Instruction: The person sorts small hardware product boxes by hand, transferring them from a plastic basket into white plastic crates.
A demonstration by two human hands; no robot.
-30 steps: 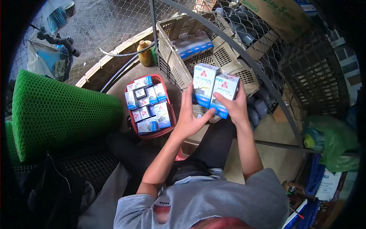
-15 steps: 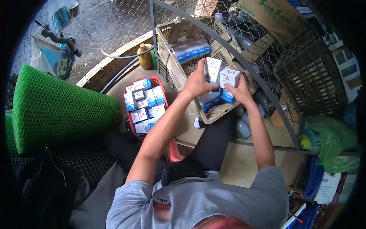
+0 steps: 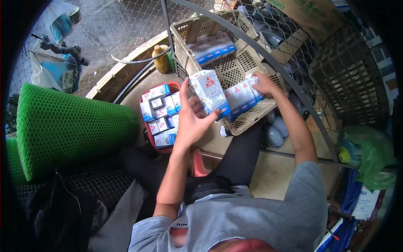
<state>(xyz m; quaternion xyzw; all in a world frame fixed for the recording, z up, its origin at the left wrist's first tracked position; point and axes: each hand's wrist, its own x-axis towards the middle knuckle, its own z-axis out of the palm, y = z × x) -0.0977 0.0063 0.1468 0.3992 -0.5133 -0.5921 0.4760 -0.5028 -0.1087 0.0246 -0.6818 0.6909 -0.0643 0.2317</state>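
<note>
In my left hand (image 3: 192,119) is a white-and-blue cardboard box (image 3: 208,88) with a red triangle on it, tilted and raised near the crate's left side. The thumb is at its lower end and the fingers along its left side. My right hand (image 3: 267,85) grips another such box (image 3: 253,87) at the right end of a row of boxes (image 3: 238,97) standing in the beige plastic crate (image 3: 189,63). More boxes (image 3: 213,47) line the crate's far side. To the left, a red basket (image 3: 180,88) is full of similar boxes.
A green mesh roll (image 3: 79,128) lies at the left. The metal frame bar (image 3: 247,40) with wire netting curves over the crate. A dark crate (image 3: 342,80) and a green plastic bag (image 3: 373,157) are on the right. A yellowish bottle (image 3: 160,59) stands behind the basket.
My left hand has moved left and toward me with a box, now lifted clear of the row. My right hand's box has gone from above the crate to the row's right end.
</note>
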